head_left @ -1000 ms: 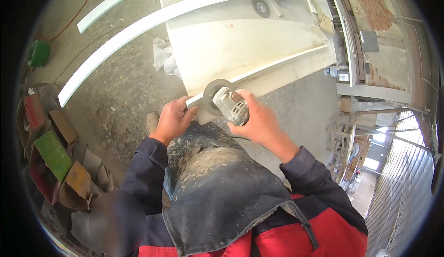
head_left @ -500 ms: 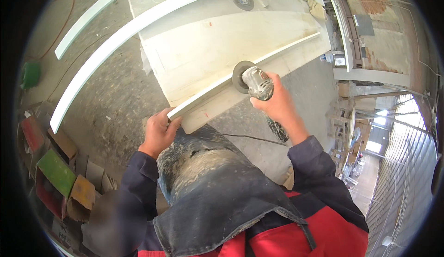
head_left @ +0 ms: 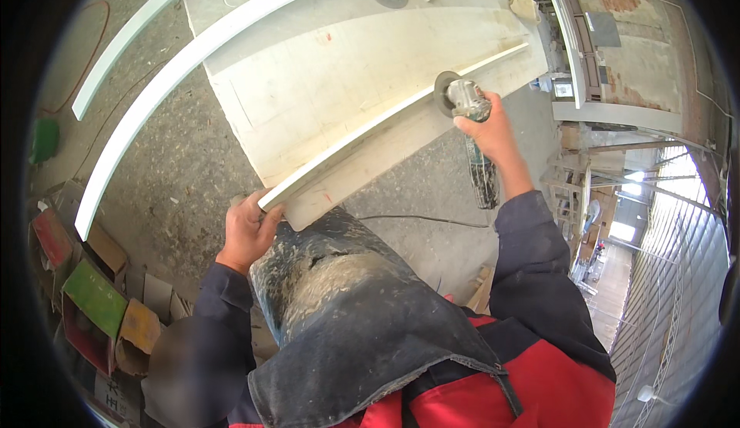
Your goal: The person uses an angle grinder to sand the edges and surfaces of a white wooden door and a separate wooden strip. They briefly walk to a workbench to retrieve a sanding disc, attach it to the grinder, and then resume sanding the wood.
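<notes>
Grinder (head_left: 461,98), right hand (head_left: 487,124) fingers wrapped round it, now far along white strip (head_left: 385,124) on table (head_left: 308,81) versus a second ago; left hand (head_left: 248,226) fingers pinching strip's near end.

1 head-worn fisheye view, steeply downward, close over white slab (head_left: 362,81) and floor (head_left: 185,166).

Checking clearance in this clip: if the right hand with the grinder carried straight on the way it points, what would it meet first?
The right hand points its angle grinder at the white strip; the disc seems already on it, depth unclear.
</notes>
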Available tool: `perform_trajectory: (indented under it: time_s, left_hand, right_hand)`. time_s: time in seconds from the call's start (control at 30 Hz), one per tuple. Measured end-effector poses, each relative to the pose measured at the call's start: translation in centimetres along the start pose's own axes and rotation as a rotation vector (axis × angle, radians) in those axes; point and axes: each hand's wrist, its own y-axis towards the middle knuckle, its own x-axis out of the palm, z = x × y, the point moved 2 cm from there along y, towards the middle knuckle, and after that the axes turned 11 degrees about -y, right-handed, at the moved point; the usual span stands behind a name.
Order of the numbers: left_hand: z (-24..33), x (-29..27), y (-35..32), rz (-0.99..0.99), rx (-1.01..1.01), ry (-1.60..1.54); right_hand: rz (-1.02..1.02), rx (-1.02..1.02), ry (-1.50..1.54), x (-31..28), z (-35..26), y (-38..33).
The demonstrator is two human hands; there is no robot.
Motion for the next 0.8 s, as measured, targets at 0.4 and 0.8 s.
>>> perform_trajectory:
  time_s: [0.4, 0.8]
  left_hand:
    - [0.3, -0.1, 0.2, 0.014, -0.063, 0.04]
    - [-0.1, -0.1, 0.9, -0.012, 0.122, 0.014]
  right_hand:
    - [0.07, -0.026, 0.181, 1.4, -2.5, -6.6]
    - [-0.396, -0.577, -0.14, 5.6, -19.3, -18.1]
